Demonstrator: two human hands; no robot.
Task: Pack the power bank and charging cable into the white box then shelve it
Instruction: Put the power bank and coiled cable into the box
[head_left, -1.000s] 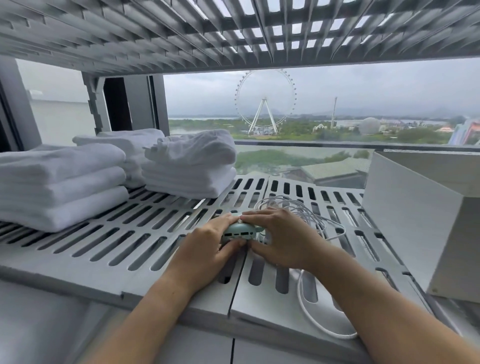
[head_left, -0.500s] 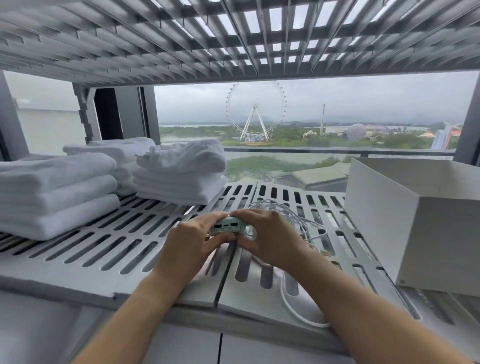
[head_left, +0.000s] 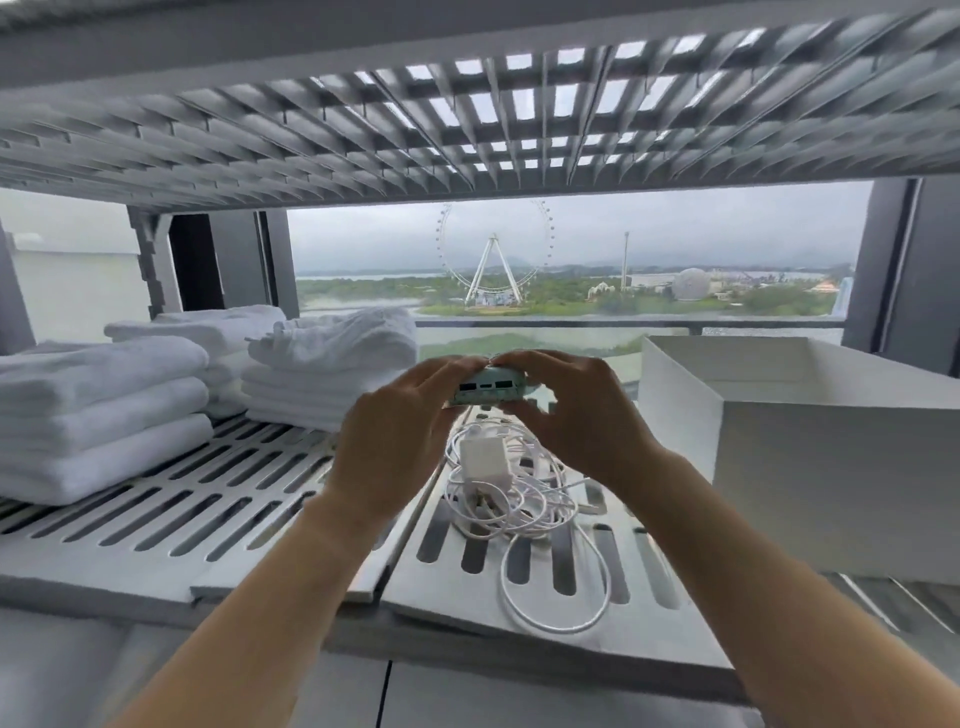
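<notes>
Starting nearest, a loose white charging cable with its white plug block lies tangled on the grey slotted metal shelf, one loop trailing toward the shelf's front lip; it looks limp and light, likely to snag in the slots, so gathering the whole coil in one fist seems wiser than pulling an end. Above that cable, the left hand and right hand each pinch an end of the small mint-green plastic power bank, held clear of the shelf; it reads as rigid, smooth and fairly dense, best gripped by its short ends. Right of the power bank stands the open white cardboard box, its thin near wall the edge to clear. Left of it, folded white towels leave free shelf between.
</notes>
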